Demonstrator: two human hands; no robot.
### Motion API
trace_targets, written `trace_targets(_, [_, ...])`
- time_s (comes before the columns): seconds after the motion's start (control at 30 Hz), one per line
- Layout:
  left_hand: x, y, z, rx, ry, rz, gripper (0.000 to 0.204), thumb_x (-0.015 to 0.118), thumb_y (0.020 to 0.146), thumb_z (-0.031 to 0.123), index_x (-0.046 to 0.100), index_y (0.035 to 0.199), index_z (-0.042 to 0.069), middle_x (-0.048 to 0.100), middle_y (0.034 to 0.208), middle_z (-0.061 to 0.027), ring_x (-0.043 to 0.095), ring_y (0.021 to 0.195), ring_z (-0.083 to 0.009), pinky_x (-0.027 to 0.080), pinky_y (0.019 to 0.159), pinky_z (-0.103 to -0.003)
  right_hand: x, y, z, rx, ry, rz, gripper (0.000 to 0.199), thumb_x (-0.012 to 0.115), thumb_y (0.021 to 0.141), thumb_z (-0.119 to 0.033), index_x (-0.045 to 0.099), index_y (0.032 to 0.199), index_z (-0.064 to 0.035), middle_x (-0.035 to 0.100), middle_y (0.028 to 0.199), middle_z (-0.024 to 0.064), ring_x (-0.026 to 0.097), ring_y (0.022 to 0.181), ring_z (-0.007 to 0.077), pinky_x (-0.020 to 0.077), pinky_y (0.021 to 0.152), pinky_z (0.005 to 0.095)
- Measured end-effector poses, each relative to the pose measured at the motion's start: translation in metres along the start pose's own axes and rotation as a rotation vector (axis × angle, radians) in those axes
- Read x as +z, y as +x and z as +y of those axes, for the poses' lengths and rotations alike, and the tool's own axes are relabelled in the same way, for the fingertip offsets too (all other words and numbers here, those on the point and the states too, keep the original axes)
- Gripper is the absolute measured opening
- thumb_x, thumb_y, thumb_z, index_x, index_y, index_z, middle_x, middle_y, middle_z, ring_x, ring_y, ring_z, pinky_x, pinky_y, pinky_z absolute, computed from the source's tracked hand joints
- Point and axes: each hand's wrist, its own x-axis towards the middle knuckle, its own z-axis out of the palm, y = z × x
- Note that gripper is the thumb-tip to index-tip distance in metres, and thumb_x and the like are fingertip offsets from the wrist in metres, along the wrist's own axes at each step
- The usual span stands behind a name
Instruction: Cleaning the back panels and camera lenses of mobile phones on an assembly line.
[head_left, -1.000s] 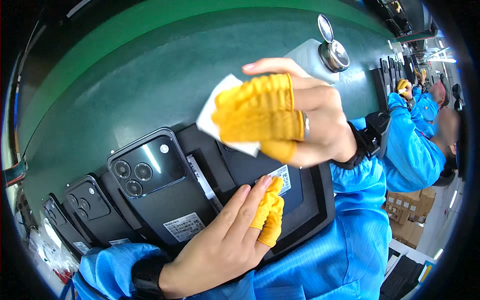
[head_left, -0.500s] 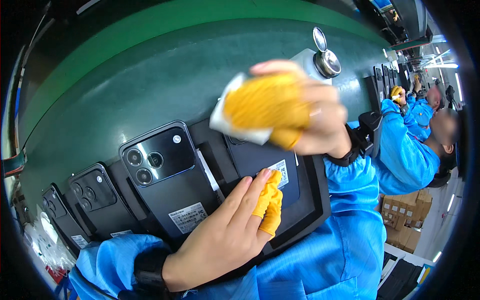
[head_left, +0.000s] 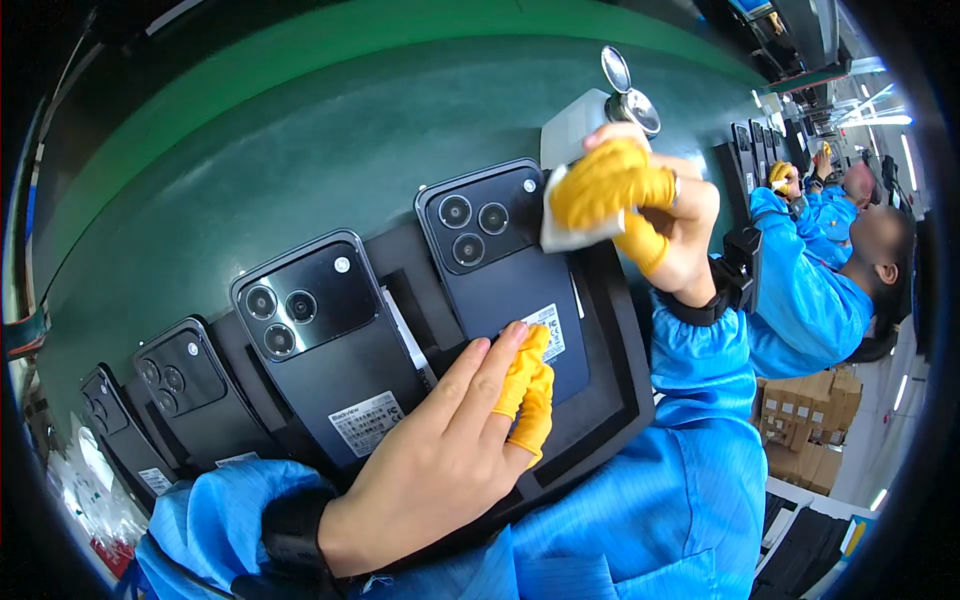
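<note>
The grip of the right hand (head_left: 660, 215) pinched a white cloth (head_left: 556, 234) at the side of a dark phone (head_left: 497, 295), which lay in a black tray (head_left: 634, 370) toward the near edge of the bench (head_left: 330, 150). The left hand (head_left: 435, 470) rested on the phone's lower half, its grip unclosed.

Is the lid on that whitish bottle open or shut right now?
Open: the round metal lid stands raised, leaving the silver top of the whitish bottle uncovered.

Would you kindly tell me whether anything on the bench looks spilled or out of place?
Nothing looks spilled; only the lid of the bottle beyond the right hand stands open, leaving its top uncovered.
</note>
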Motion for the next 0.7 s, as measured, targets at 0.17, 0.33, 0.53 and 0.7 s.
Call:
trace_targets(0.17, [0.001, 0.001, 0.001, -0.016, -0.028, 0.009, 0.046, 0.068, 0.075, 0.031, 0.063, 0.109, 0.000, 0.058, 0.120, -0.0254, 0.049, 0.125, -0.0349, 0.041, 0.105, -0.042, 0.037, 0.022, -0.011, 0.050, -0.055, 0.151, 0.016, 0.066, 0.074, 0.002, 0.069, 0.090, -0.0015, 0.070, 0.084, 0.0094, 0.068, 0.085, 0.0245, 0.0469, 0.095, 0.0426])
trace_targets(0.33, [-0.002, 0.000, -0.001, -0.008, -0.031, -0.011, 0.046, 0.068, 0.075, 0.031, 0.063, 0.108, 0.000, 0.058, 0.121, -0.0256, 0.049, 0.126, -0.0347, 0.041, 0.105, -0.042, 0.027, 0.019, 0.002, -0.037, 0.169, -0.133, 0.013, 0.067, 0.069, 0.000, 0.069, 0.082, -0.0035, 0.070, 0.082, 0.0086, 0.066, 0.076, 0.0227, 0.0442, 0.095, 0.0408])
trace_targets(0.53, [0.000, 0.001, 0.001, -0.015, -0.033, 0.002, 0.044, 0.068, 0.074, 0.031, 0.064, 0.107, 0.001, 0.058, 0.120, -0.0256, 0.049, 0.126, -0.0350, 0.041, 0.105, -0.042, 0.003, 0.009, 0.001, 0.042, 0.107, -0.066, 0.015, 0.066, 0.071, 0.002, 0.070, 0.084, -0.0044, 0.071, 0.087, 0.0069, 0.067, 0.081, 0.0222, 0.0470, 0.087, 0.0349])
trace_targets(0.7, [0.002, 0.001, 0.001, -0.012, -0.029, 0.018, 0.043, 0.069, 0.074, 0.031, 0.065, 0.105, 0.001, 0.059, 0.118, -0.0250, 0.049, 0.125, -0.0351, 0.042, 0.104, -0.042, 0.044, 0.022, -0.010, -0.030, -0.064, 0.053, 0.023, 0.067, 0.071, 0.006, 0.069, 0.091, -0.0039, 0.069, 0.087, 0.0092, 0.067, 0.083, 0.0258, 0.0495, 0.093, 0.0393])
